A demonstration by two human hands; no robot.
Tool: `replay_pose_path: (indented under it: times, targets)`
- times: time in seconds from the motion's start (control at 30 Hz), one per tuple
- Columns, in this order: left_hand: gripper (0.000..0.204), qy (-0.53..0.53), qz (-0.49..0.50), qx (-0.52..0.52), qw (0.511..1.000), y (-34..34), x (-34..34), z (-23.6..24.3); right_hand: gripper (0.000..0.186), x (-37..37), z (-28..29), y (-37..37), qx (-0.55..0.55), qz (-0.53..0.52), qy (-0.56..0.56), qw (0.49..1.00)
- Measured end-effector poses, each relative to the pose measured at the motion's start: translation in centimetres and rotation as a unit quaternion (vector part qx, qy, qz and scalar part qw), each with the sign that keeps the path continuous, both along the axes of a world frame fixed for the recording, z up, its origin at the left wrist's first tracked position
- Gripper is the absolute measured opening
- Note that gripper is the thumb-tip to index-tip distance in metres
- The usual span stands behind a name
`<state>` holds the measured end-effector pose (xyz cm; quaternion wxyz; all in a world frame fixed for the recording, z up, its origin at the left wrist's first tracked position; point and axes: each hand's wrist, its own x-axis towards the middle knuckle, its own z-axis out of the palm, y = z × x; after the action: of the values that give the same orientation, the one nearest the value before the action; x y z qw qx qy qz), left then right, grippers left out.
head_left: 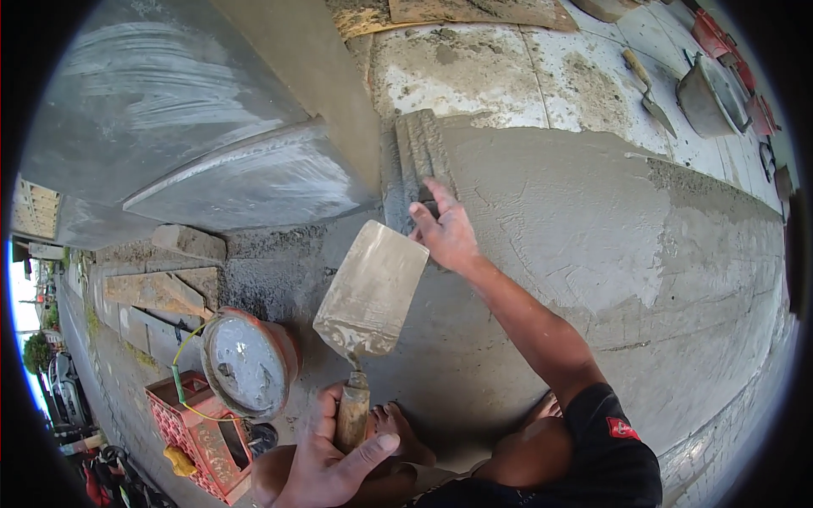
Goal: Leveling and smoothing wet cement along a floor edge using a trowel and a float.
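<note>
My left hand (332, 461) is wrapped round the wooden handle of a trowel (373, 288), its thumb lying apart from the fingers. The trowel's broad flat blade is smeared with grey cement and points up and away from me. Its far right corner comes close to my right hand (447, 230). That hand is at the near end of a long, cement-caked hand float (419, 148), with index finger and thumb stretched out. Its other fingers curl at the float and are partly hidden. The float rests on wet grey cement (542, 203), beside the foot of a plastered wall.
To the left, a bucket of cement mix (246, 364) stands against a red crate (190, 440). A grey block (190, 242) lies along the wall (254, 182). At the far right are another trowel (650, 97) and a dark bucket (711, 97) on pale tiles.
</note>
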<state>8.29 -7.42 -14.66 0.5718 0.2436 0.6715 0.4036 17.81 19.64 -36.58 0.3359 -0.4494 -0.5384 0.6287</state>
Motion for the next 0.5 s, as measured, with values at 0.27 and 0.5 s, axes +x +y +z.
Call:
replay_pose_path:
  times: [0.27,0.5]
  targets:
    - [0.083,-0.063,0.028,-0.062,0.996,-0.3,-0.5,1.7,0.038,-4.6,-1.0,-0.5,0.204,-0.023,-0.202,0.958]
    - [0.054,0.035,-0.052,-0.023,0.998,0.7,0.6,0.9,0.032,5.1,0.3,1.6,0.229,-0.087,-0.263,0.933]
